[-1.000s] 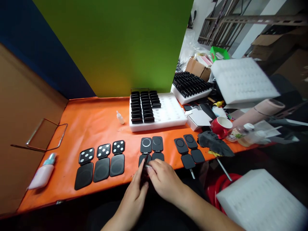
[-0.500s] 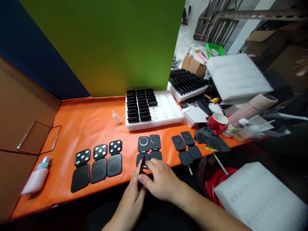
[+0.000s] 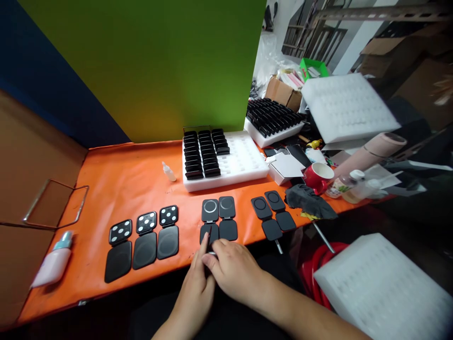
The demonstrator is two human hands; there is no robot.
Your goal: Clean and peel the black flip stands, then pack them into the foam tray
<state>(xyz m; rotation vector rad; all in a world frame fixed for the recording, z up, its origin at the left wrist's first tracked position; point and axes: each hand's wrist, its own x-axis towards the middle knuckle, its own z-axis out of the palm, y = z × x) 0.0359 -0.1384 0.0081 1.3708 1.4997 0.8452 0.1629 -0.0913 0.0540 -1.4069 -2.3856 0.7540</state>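
Close to the table's front edge, my left hand (image 3: 197, 281) grips a thin dark flat piece (image 3: 208, 240), seen nearly edge-on and mostly hidden by the fingers. My right hand (image 3: 235, 270) is closed against the same piece from the right, thumb and fingers bent around it. Just beyond my hands lie two opened black folding charger pads (image 3: 227, 218), one with a pale ring on its upper panel. To the left are three opened pads with white dots (image 3: 146, 222) on their upper panels. Two more opened pads (image 3: 272, 215) lie to the right.
A white foam tray (image 3: 244, 158) partly filled with upright black pieces stands at the back. A small dropper bottle (image 3: 169, 172) is beside it, and a pump bottle (image 3: 54, 259) lies left. Rightward are a dark cloth (image 3: 309, 200), a red mug (image 3: 317, 177) and a pink tumbler (image 3: 371, 156).
The dark piece between my hands shows more nearly edge-on, and my right fingers sit slightly lower around it. The view has shifted slightly; the pads on the table stay put.
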